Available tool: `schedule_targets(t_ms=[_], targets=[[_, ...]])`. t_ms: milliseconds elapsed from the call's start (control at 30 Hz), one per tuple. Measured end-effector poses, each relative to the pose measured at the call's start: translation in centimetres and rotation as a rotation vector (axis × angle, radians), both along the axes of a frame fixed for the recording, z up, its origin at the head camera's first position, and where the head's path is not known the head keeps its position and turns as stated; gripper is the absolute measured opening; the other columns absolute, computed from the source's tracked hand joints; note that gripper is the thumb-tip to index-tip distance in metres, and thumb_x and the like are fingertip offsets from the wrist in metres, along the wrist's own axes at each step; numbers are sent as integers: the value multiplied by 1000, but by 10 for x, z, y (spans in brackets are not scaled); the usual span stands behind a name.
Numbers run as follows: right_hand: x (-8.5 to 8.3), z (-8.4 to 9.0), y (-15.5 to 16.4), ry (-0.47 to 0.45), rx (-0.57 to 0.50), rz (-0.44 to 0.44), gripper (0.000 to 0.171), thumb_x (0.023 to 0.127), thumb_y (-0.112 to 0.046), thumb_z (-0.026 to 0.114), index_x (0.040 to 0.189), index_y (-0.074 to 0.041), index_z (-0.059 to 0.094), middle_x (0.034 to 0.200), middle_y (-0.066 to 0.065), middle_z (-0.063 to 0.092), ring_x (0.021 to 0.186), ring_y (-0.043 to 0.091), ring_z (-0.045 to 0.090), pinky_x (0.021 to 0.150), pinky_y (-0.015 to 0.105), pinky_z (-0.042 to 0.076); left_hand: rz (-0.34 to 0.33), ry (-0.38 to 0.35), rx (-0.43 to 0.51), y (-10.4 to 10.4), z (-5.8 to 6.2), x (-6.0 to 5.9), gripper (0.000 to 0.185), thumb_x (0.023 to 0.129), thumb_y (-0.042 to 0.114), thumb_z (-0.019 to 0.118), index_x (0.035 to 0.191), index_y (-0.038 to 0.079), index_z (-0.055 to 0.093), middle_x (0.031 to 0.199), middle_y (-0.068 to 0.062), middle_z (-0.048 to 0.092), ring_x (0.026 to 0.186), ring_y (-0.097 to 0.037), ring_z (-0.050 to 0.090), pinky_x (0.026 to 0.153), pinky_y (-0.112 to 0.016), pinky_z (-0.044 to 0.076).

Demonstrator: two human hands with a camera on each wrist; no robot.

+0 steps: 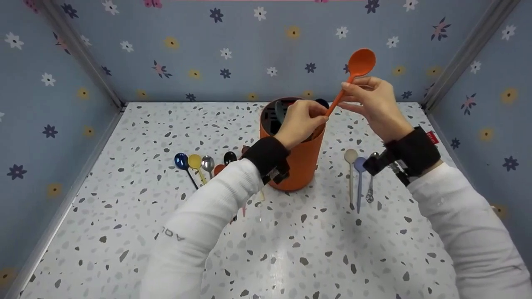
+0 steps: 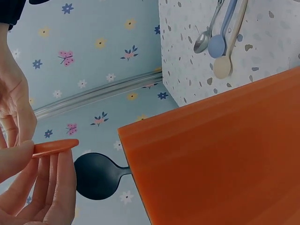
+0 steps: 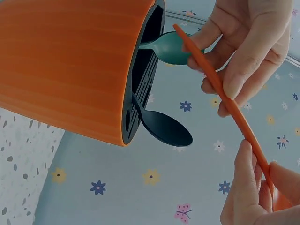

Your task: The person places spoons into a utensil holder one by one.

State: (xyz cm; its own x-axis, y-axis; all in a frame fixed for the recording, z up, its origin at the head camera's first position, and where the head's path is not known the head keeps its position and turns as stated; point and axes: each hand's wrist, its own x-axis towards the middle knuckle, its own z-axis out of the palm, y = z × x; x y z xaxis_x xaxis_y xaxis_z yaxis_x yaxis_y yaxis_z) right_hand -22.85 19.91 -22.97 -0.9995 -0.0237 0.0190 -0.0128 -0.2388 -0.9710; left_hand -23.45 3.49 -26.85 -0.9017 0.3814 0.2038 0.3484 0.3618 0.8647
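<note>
Above the orange utensil holder point(image 1: 296, 164), both hands hold one orange spoon point(image 1: 360, 62), tilted with its bowl up. My left hand point(image 1: 301, 122) pinches the handle near its lower end, over the holder's rim. Higher up, the fingers and thumb of my right hand point(image 1: 376, 104) grip the handle just below the bowl. A green spoon point(image 3: 173, 48) and a dark spoon point(image 3: 166, 129) stick out of the holder, bowls upward. In the head view my left hand partly hides the holder's black slotted insert point(image 1: 272, 120).
Left of the holder lie several spoons, among them a blue one point(image 1: 181, 161), a yellow one point(image 1: 194, 161) and a silver one point(image 1: 208, 162); my left sleeve covers part of them. On the right lie beige point(image 1: 351, 156), periwinkle point(image 1: 359, 165) and ornate silver point(image 1: 369, 197) spoons. Flowered panels point(image 1: 232, 50) enclose the table.
</note>
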Motion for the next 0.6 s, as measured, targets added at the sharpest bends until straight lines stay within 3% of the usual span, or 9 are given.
schedule_targets(t_ms=[300, 600], targets=[[-1, -5, 0, 35, -27, -5, 28, 76, -4, 67, 98, 3, 50, 92, 14, 57, 82, 25, 58, 84, 36, 49, 59, 48, -4, 5, -9, -5, 17, 86, 7, 57, 100, 0, 64, 91, -12, 65, 82, -17, 59, 69, -19, 48], [-4, -9, 0, 15, -38, -22, 24, 76, -1, 67, 93, 4, 52, 91, 14, 58, 83, 25, 60, 84, 37, 49, 77, 25, -25, 7, -13, -8, 18, 86, 7, 57, 101, 1, 63, 92, -11, 64, 81, -18, 58, 68, -21, 48]])
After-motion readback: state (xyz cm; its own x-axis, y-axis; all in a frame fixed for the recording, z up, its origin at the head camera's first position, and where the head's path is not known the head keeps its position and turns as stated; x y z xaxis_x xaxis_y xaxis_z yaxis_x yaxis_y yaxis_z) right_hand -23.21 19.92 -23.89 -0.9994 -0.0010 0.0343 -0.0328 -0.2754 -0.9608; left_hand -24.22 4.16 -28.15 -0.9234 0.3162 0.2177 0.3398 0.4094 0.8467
